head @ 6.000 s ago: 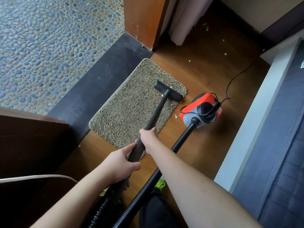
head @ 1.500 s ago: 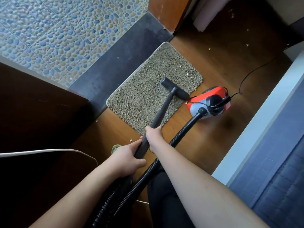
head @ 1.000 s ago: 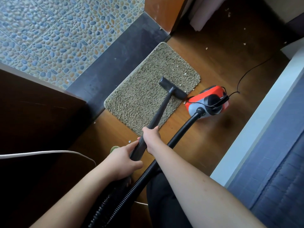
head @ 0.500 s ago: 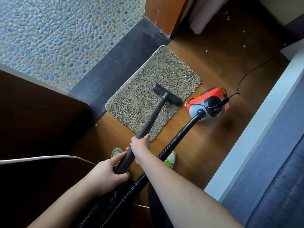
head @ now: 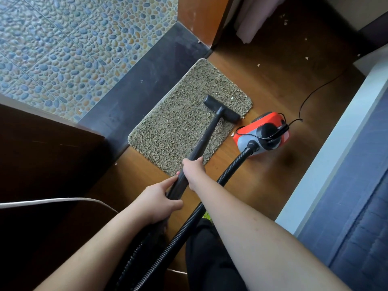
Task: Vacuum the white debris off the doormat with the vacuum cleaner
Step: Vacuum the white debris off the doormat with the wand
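We see the red and grey vacuum cleaner point(head: 261, 133) sitting on the wooden floor point(head: 273, 80) right of centre, just beside the right edge of the doormat point(head: 178, 122). Its ribbed hose point(head: 210, 196) runs from the body down toward the bottom of the frame, crossing under our right forearm, and a thin black cord point(head: 315, 91) trails from it toward the upper right.

Our right hand point(head: 193, 171) wraps its curled fingers round the black tube point(head: 205, 139) near the mat's lower edge; our left hand point(head: 159, 200) grips the same tube lower down, fingers and thumb closed round it. The nozzle point(head: 221, 109) rests on the mat near its right corner, one end reaching the mat's edge.

White debris point(head: 232, 98) speckles the mat just above the nozzle, and more bits lie on the floor by the vacuum cleaner and in the upper right.

To the left of the mat runs a dark threshold point(head: 136, 85), touching its long side, with pebbled tiles point(head: 63, 49) beyond. A dark wooden panel point(head: 42, 154) fills the left, a door frame point(head: 199, 17) stands at top centre, and a blue bed point(head: 357, 196) with a pale edge bounds the right. Bare floor lies open above the mat and between the vacuum cleaner and the bed. A white cable point(head: 52, 200) crosses the lower left.
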Tool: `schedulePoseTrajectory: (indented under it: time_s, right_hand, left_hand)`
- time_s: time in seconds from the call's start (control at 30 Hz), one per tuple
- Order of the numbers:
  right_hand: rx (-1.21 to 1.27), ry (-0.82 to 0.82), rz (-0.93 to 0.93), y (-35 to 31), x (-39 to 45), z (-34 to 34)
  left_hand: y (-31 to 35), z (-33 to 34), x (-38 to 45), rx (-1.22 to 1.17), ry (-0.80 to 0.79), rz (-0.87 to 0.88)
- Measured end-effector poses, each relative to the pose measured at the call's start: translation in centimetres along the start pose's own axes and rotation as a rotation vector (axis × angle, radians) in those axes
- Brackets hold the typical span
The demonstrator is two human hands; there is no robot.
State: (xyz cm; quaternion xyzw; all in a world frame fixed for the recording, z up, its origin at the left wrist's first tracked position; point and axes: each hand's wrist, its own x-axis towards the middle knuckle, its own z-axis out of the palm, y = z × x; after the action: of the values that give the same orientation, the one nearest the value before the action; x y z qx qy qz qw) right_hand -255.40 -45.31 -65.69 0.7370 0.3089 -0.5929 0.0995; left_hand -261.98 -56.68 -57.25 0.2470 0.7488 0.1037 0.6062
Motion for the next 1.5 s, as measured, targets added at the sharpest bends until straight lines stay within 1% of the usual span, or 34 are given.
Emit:
schedulePoseTrajectory:
  time_s: [0.2, 0.33, 0.5, 0.7, 0.83, 0.93, 1.0, 1.1, 1.2, 1.4, 1.5]
  right_hand:
    - [0.003, 0.004, -0.007, -1.3, 2.0, -0.9]
    - [-0.008, 0.018, 0.011, -2.1, 3.0, -1.6]
    - [-0.024, 0.050, -0.029, -3.2, 3.3, -2.7]
    - [0.003, 0.055, -0.034, -3.5, 5.2, -3.4]
    - [-0.019, 0.057, -0.036, -2.5, 4.3, -2.7]
    - [-0.045, 0.028, -0.026, -1.6, 1.9, -2.2]
    - [-0.038, -0.015, -0.019, -0.7, 0.6, -1.9]
    - [-0.035, -0.048, -0.018, 0.6, -0.5, -1.1]
    - [-0.032, -0.064, -0.031, 1.2, -0.9, -0.6]
    - [-0.015, -0.060, -0.047, 2.1, -1.0, -0.6]
    - [-0.019, -0.039, -0.033, 2.3, -0.5, -1.0]
  left_hand:
    - [2.2, 0.1, 1.0, -0.052, -0.010, -0.010]
    - [3.6, 0.2, 1.7, -0.041, -0.009, -0.010]
    - [5.7, 0.8, 2.1, -0.157, -0.043, -0.024]
    - [7.2, 1.6, 2.8, -0.184, -0.043, -0.003]
    - [5.8, 1.8, 2.1, -0.135, -0.040, -0.017]
    - [3.8, 1.6, 1.2, 0.042, 0.040, 0.011]
    - [2.5, 1.6, 0.3, 0.088, 0.061, 0.017]
    - [0.9, 1.5, -0.9, 0.023, 0.039, 0.016]
    - [0.0, 1.4, -1.7, 0.038, 0.038, 0.020]
    - [-0.7, 1.7, -2.0, 0.054, 0.012, 0.007]
    - [-0.5, 2.1, -1.8, 0.000, -0.004, 0.009]
